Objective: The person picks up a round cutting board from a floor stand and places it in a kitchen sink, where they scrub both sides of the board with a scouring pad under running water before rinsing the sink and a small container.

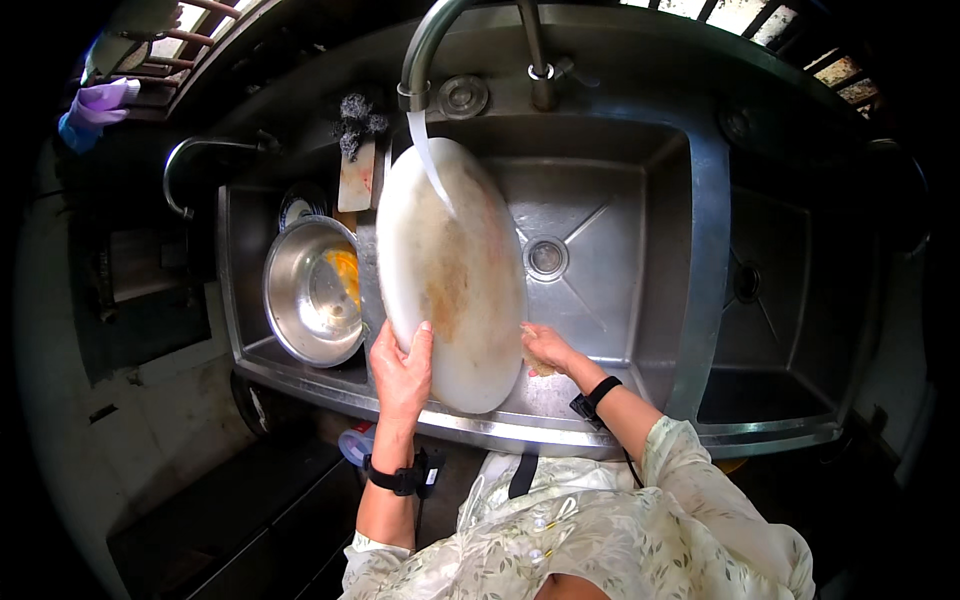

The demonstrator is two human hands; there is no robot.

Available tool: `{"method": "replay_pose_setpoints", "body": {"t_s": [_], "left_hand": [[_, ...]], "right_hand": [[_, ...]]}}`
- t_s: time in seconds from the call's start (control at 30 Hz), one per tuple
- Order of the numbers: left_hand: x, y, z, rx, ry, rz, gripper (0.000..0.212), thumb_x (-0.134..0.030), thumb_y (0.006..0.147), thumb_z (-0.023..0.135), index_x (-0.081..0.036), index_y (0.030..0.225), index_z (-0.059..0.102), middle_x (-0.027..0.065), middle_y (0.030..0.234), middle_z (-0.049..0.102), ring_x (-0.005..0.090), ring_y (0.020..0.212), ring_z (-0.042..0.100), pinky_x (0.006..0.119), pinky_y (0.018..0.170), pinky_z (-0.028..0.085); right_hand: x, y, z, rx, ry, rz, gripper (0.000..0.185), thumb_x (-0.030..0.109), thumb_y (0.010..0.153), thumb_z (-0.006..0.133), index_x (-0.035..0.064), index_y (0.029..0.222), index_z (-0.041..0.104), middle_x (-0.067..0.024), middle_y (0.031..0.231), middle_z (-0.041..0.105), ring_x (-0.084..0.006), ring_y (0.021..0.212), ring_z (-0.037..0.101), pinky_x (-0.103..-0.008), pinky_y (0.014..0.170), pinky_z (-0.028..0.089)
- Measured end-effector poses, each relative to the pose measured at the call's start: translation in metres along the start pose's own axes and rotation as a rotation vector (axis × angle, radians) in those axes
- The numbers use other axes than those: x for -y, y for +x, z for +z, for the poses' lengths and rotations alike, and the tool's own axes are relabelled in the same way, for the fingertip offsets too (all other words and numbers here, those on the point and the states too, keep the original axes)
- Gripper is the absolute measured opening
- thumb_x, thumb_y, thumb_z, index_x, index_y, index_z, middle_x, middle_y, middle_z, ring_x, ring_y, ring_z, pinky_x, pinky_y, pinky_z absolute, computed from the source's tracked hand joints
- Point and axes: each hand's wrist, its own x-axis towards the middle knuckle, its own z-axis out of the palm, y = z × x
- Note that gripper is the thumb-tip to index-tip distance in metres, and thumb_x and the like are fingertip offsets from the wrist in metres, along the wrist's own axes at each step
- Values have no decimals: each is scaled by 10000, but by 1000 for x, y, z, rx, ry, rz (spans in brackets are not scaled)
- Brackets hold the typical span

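Note:
A thick round white cutting board (450, 262), stained brown near its middle, is tilted up in the middle basin of a stainless steel sink (592, 300). My left hand (401, 371) grips its near left edge, thumb on the face. Water from the curved faucet (414, 90) runs onto the upper part of the board. My right hand (551, 349) is low by the board's right edge, fingers closed around a tan scrubbing pad (538, 364). Part of the pad is hidden by the fingers.
In the left basin sits a steel bowl (304, 300) with something orange-yellow inside, a patterned dish (301, 206) behind it. Steel wool scourers (358, 120) lie at the end of a stained pale slab (356, 176). A drain strainer (463, 97) rests on the back ledge. Purple-blue gloves (94, 112) hang upper left.

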Motion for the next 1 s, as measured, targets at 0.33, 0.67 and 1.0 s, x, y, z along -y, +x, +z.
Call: {"method": "replay_pose_setpoints", "body": {"t_s": [0.33,0.67,1.0], "left_hand": [[-35,24,16,106,333,316,284,-93,881,669,-2,1146,625,212,814,691,315,611,674,364,588,517],[-12,-43,33,394,543,763,530,119,621,614,8,1138,651,186,1099,697,355,1049,672,422,939,540],[6,-89,61,419,528,869,397,15,707,630,-14,1099,685,165,1104,699,365,1028,667,461,919,539]], "right_hand": [[59,-60,-10,162,605,-156,528,237,1046,455,112,1528,279,-170,1288,527,-336,1081,623,-524,846,595],[46,-119,-41,67,1090,-416,485,328,1003,538,53,1392,447,-168,1393,504,-297,1216,554,-468,1033,487],[-5,-155,-48,-77,1058,-475,458,322,1023,504,59,1393,447,-132,1389,502,-263,1233,523,-425,1041,472]]}}
